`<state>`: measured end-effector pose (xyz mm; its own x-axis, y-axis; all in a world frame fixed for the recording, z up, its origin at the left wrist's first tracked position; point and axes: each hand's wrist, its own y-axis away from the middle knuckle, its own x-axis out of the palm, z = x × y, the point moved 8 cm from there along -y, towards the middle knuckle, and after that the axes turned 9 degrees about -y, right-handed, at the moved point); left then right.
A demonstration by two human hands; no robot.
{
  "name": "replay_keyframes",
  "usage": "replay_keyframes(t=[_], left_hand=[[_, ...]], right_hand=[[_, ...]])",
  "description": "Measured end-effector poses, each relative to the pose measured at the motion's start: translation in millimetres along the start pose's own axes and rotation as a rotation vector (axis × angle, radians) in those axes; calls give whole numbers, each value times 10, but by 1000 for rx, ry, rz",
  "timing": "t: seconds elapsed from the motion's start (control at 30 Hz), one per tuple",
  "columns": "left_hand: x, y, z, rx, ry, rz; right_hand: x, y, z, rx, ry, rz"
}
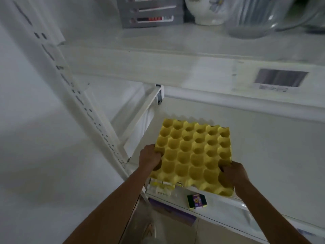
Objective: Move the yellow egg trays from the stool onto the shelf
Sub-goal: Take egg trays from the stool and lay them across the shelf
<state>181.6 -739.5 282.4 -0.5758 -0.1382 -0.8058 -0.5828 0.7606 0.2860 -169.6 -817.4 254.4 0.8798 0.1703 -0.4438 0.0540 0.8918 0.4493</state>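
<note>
Both forearms reach up from the bottom of the view, side by side. Left hand (150,158) grips the left edge of the yellow moulded-pulp egg tray (192,155), thumb on top in a cup, fingers curled under. Right hand (233,174) grips the near right corner the same way, thumb on top. I see the tray held roughly level, cups up, its near edge overhanging the front lip of the white metal shelf (263,138); the far half sits over the shelf surface, but I cannot tell if it touches.

Open room: shelf surface right of the tray is bare and wide; behind the tray there is free depth to the back. Left side is tighter, with the white bracket arm (140,118) and the slotted white upright post (84,101) close to the tray's left edge.

Below the near edge, a small purple-and-yellow packet (197,200) lies on the lower shelf. Above, the upper shelf carries a barcode label (279,79), grey stacked boxes (151,13), a white ceramic vase (207,11) and a clear glass bowl (255,20).
</note>
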Motion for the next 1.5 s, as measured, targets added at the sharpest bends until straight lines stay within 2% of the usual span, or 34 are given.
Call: replay_keyframes(t=[0.1, 0.33, 0.6, 0.73, 0.87, 1.0, 1.2, 1.5], left_hand=[[-98, -536, -69, 28, 66, 18], [-268, -1219, -198, 143, 131, 3], [-256, -1571, -206, 176, 256, -27], [-239, -1641, -270, 238, 284, -68], [-221, -1519, -191, 251, 185, -159], [-243, -1305, -76, 248, -91, -196], [-227, -1222, -70, 217, -277, -149], [-233, -1074, -159, 537, -571, -231]], right_hand=[[205, -292, 203, 3, 55, -79], [546, -725, 645, -18, -38, -269], [779, -912, 983, -134, -183, -214], [770, -973, 1023, -177, -204, -244], [807, -909, 967, -158, -149, -249], [850, -802, 917, -134, -86, -201], [914, -721, 900, -108, -48, -174], [963, -615, 933, -44, -82, -126]])
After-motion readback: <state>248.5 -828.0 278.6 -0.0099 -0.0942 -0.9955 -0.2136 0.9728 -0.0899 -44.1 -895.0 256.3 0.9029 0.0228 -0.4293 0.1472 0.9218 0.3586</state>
